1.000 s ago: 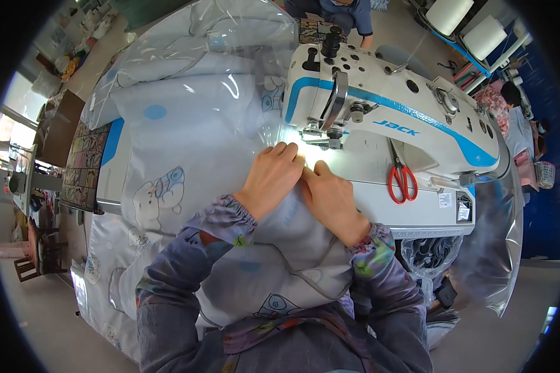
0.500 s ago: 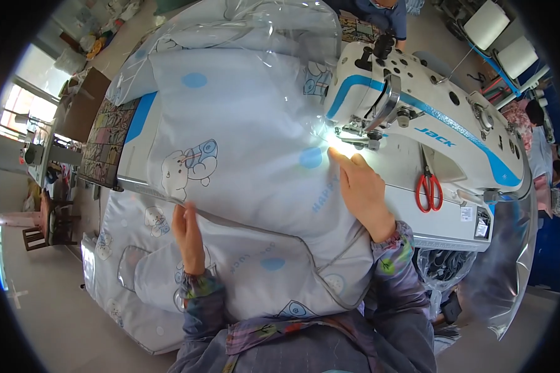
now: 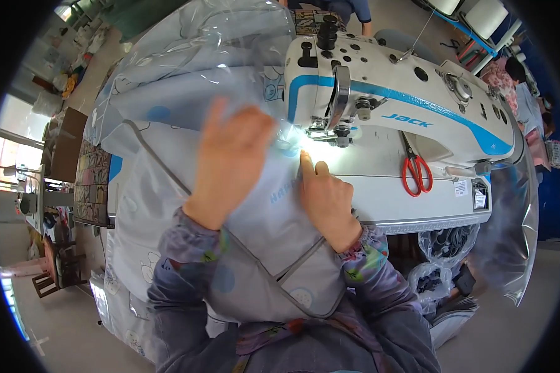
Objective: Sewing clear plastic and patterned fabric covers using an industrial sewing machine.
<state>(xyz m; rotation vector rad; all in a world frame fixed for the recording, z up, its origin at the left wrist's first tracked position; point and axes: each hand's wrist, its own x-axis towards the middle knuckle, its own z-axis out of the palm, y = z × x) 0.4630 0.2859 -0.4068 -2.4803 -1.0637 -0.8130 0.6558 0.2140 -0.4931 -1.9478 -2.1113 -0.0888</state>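
Observation:
Pale grey padded fabric [image 3: 261, 217] with blue dots, printed figures and grey piping covers the sewing machine's left side and my lap. My right hand [image 3: 328, 202] rests on it just in front of the lit needle area, index finger stretched toward the presser foot [image 3: 330, 133] and the other fingers bent. Above the fabric, left of the machine head, my left hand [image 3: 230, 165] is raised and smeared by motion, so I cannot tell whether it holds anything. The white and blue sewing machine [image 3: 392, 99] stands at the right. Clear plastic film [image 3: 230, 37] lies over the fabric's far part.
Red-handled scissors [image 3: 417, 174] lie on the machine bed under the arm. White thread cones [image 3: 484, 17] stand at the back right. Plastic bags of dark strips [image 3: 445, 248] hang below the table's right edge. Another person's arm [image 3: 366, 25] shows at the far side.
My left hand has lifted from the fabric's edge and moved up and right toward the machine head. The fabric has folded and shifted. My right hand stays by the needle; the view has turned slightly.

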